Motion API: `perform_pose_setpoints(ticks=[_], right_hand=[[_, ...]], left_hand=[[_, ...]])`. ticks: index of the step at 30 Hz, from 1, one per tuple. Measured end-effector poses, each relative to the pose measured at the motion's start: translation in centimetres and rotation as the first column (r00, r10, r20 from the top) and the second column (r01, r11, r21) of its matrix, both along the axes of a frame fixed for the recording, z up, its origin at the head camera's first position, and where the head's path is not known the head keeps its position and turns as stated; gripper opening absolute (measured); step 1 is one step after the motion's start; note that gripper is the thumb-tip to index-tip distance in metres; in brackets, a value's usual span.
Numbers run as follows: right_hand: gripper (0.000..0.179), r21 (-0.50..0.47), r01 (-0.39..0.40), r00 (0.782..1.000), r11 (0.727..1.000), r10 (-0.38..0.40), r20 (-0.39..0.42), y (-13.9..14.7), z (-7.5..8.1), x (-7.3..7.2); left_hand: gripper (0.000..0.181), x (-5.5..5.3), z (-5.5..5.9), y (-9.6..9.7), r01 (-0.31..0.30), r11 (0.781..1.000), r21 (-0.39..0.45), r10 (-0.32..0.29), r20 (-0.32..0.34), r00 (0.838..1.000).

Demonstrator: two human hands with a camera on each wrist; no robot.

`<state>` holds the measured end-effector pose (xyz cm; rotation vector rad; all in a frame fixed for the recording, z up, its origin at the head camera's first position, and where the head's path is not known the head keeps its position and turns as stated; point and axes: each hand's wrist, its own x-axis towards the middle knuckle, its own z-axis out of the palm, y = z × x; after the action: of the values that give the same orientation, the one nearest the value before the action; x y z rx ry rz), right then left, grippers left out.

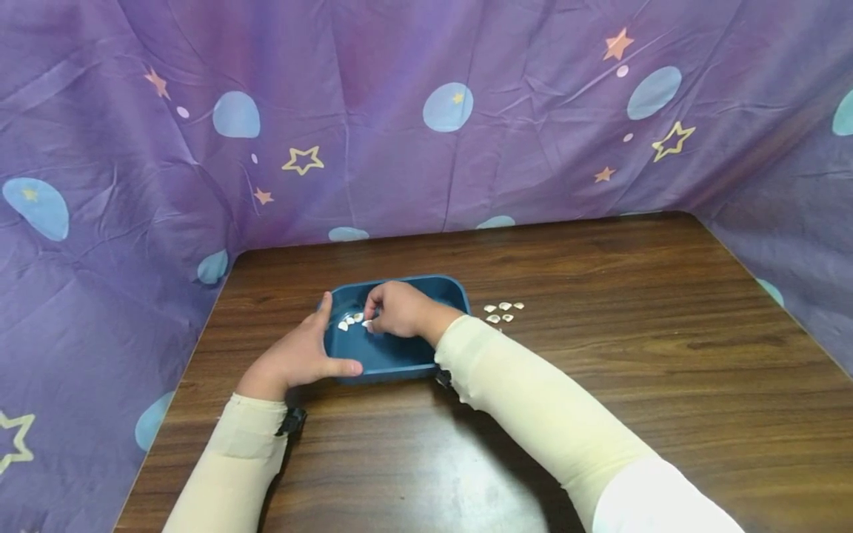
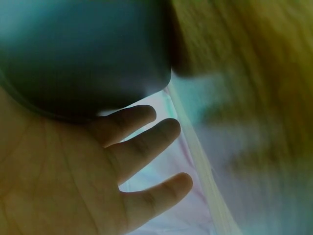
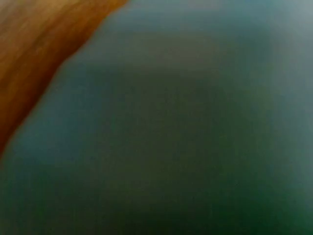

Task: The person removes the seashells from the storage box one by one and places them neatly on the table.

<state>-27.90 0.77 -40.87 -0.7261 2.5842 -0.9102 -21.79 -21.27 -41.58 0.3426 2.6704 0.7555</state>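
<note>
A blue rectangular plastic basin (image 1: 393,368) sits on the table, with my left hand (image 1: 303,354) spread against its left end. The left thumb lies along the near rim, and in the left wrist view the straight fingers (image 2: 146,147) extend beside the basin's dark wall (image 2: 98,58). My right hand (image 1: 403,309) reaches down inside the basin, pinching a small white seashell (image 1: 367,324) between thumb and fingers. Three similar shells (image 1: 350,320) lie together on the basin floor just left of those fingertips. The right wrist view is mostly filled by blurred blue plastic.
To the right of the basin, several more white shells (image 1: 504,306) lie in loose rows on the brown wooden table (image 1: 633,318). A purple curtain (image 1: 380,66) with stars and blue shapes hangs behind the table and along both sides.
</note>
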Motion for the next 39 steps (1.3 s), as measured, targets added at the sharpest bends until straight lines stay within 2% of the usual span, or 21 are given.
perform_pose_setpoints(ticks=[7,15,21,25,32,39], right_hand=[[0.007,-0.076,0.002,0.999,0.997,0.001,0.033,1.6,1.9,0.7],[0.008,-0.143,0.008,1.0,0.99,-0.011,-0.018,4.8,4.7,1.2],[0.008,-0.154,0.048,0.996,0.987,-0.059,-0.063,8.7,5.8,1.0],[0.008,-0.133,0.092,0.99,0.987,-0.105,-0.095,11.9,5.5,0.6],[0.006,-0.107,0.151,0.983,0.983,-0.161,-0.093,17.5,3.5,0.2],[0.004,-0.061,0.191,0.975,0.98,-0.197,-0.103,21.1,1.7,0.4]], left_hand=[[0.146,0.1,0.0,0.1,-0.015,1.0,-0.008,0.015,0.007,1.0],[0.146,0.1,0.1,0.2,-0.018,1.0,-0.007,0.018,0.0,1.0],[0.147,0.2,0.2,0.3,-0.025,1.0,0.003,0.025,0.003,1.0],[0.147,0.2,0.2,0.3,-0.021,1.0,0.007,0.021,0.003,1.0],[0.145,0.2,0.1,0.4,-0.017,1.0,0.009,0.017,0.009,1.0],[0.145,0.2,0.3,0.3,-0.027,1.0,0.013,0.027,0.012,1.0]])
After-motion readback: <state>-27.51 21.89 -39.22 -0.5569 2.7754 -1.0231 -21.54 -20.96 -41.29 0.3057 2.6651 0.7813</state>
